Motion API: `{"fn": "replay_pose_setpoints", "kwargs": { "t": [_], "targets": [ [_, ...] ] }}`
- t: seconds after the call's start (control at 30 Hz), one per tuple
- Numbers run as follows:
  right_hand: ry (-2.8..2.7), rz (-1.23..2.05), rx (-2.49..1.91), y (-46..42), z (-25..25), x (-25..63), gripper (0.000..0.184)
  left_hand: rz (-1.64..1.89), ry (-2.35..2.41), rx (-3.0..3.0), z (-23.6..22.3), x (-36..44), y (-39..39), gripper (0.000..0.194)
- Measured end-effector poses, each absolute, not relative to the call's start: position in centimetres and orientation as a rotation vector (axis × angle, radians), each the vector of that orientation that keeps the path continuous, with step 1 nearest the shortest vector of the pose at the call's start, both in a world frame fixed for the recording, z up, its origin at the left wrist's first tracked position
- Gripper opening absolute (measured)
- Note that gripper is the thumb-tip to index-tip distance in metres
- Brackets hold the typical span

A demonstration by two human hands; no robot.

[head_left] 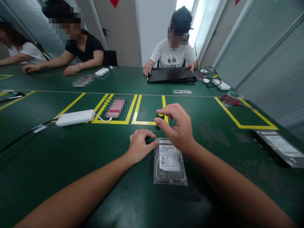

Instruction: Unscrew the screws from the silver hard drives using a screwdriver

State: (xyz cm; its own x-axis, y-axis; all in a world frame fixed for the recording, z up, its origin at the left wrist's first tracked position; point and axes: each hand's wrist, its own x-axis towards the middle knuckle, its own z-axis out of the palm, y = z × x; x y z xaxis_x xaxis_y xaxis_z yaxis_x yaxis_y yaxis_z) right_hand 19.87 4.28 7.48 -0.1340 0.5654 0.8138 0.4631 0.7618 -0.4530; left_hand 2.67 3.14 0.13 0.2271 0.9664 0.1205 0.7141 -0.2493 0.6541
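Observation:
A silver hard drive (169,158) with a white label lies flat on the green table in front of me. My right hand (179,125) pinches the black and yellow handle of a small screwdriver (159,121) between thumb and fingers. The screwdriver stands nearly upright, its shaft pointing down at the drive's far left corner. At that same corner, my left hand (141,144) is closed, thumb on the drive's edge and index finger close to the shaft. Whether those fingertips also touch the shaft or a screw, I cannot tell.
A second hard drive (282,147) lies at the right. Left of me are a white power strip (75,117) and a pink phone (116,108). A clear cup (231,98) with red contents stands far right. Across the green table (106,177), a person handles a black laptop-like panel (172,75).

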Motion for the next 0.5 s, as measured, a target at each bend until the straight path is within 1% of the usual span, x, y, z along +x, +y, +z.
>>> {"fn": "replay_pose_setpoints", "kwargs": {
  "t": [0.5],
  "targets": [
    [-1.772,0.091,-0.821,4.28,7.62,19.79,0.01,0.706,1.547,2.045,0.39,2.76,3.05,0.021]
  ]
}}
